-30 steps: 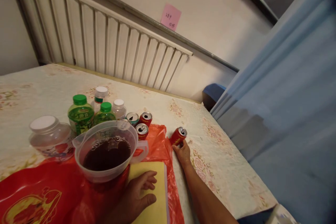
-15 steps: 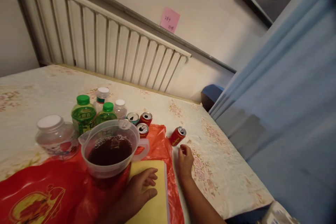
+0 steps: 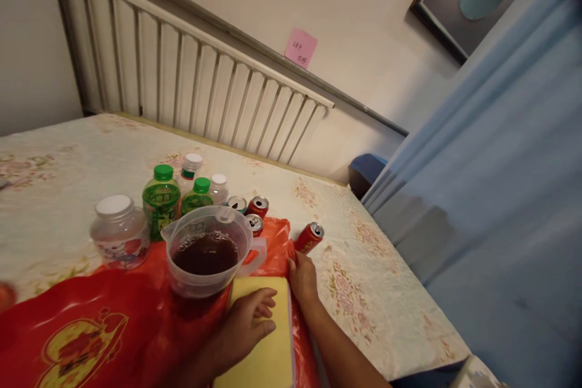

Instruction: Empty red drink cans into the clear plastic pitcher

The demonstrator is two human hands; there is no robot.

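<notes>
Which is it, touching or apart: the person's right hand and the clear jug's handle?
Apart. In the head view, a strip of red plastic shows between the right hand and the jug's handle.

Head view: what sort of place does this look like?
Probably a room in a home: a ribbed radiator, a long blue curtain and a flower-patterned cloth all suggest that, though none proves it.

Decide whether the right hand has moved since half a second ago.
Yes: the right hand has moved left, away from the printed flowers, toward the red plastic sheet.
</notes>
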